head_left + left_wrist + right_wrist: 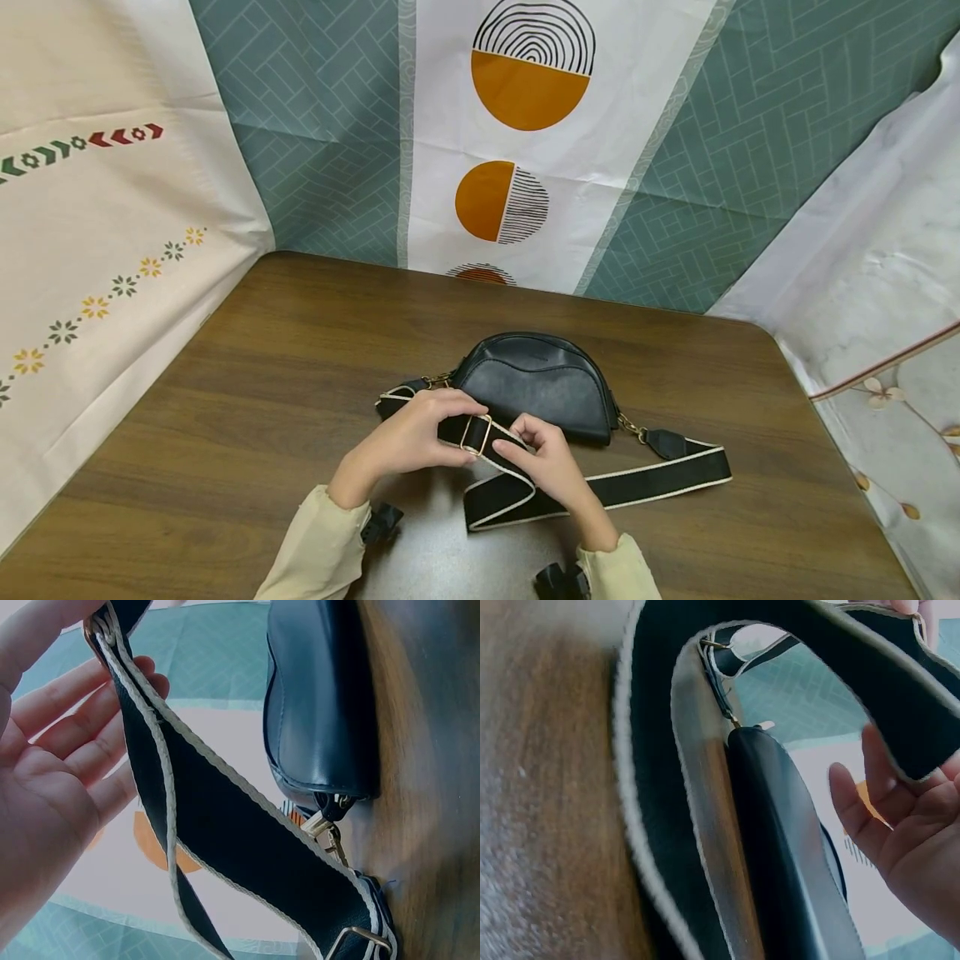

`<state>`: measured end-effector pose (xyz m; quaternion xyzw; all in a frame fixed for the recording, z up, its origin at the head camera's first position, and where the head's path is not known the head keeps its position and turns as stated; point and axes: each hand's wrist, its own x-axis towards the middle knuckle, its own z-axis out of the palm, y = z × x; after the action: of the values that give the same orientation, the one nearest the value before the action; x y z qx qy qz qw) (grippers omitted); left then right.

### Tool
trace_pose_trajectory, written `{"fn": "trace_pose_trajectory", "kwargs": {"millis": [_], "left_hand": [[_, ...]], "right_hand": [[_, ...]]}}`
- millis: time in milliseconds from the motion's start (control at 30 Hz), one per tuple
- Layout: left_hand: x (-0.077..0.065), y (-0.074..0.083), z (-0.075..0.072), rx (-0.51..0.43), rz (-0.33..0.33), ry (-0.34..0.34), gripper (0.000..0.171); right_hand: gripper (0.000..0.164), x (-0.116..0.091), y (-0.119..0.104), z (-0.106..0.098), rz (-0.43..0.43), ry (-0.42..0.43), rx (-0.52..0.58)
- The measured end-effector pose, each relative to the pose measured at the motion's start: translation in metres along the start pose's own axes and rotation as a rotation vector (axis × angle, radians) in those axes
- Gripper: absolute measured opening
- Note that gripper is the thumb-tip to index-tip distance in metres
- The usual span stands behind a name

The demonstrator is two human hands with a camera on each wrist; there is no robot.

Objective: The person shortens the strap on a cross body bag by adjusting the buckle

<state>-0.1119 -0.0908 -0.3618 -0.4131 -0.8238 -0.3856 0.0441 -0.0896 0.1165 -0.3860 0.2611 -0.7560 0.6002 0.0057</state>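
Cream cloth (112,250) with rows of coloured motifs hangs at far left. On the table (300,375), left to right:

Strap (645,483): black, white-edged; clipped to the bag's left side, its middle raised between both hands, apparently to bring the buckle within easy reach.

Left hand (420,433): grip closed on the buckle, finger at the far edge and thumb at the near one, likely to steady it.

Buckle (486,437): gold-toned, rectangular, threaded on the strap.

Bag (532,392): black, half-round, standing just beyond the hands; its thickness probably holds it up, leaving both hands for the strap.

Right hand (551,467): grip pinching the strap just right of the buckle, seemingly to control that length. Beneath and beyond it, the strap bends back and runs right, to a second clip (632,427) at the bag's other side.

Surface: brown wood grain, glossy toward the near edge.

Room: behind, green patterned cloth (315,100) flanking a white panel (442,108) of orange-and-black circles; at right, pale floral cloth (885,267).
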Motion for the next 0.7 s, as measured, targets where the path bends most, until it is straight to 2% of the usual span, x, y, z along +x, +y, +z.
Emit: {"fn": "trace_pose_trajectory", "kwargs": {"millis": [233,400,567,700], "left_hand": [[0.000,-0.001,-0.002,-0.009,-0.004,0.005,0.041],[0.000,-0.001,-0.002,-0.023,-0.007,0.005,0.041],[-0.001,-0.001,-0.002,-0.048,0.006,0.017,0.040],[-0.001,-0.001,-0.002,-0.060,0.012,0.024,0.039]], "right_hand": [[0.016,0.000,0.002,-0.002,-0.021,0.039,0.054],[0.015,-0.001,0.013,-0.003,-0.029,0.013,0.109],[0.006,-0.002,0.028,-0.003,-0.005,-0.025,0.137],[0.009,-0.002,0.031,-0.003,0.013,-0.044,0.172]]}}
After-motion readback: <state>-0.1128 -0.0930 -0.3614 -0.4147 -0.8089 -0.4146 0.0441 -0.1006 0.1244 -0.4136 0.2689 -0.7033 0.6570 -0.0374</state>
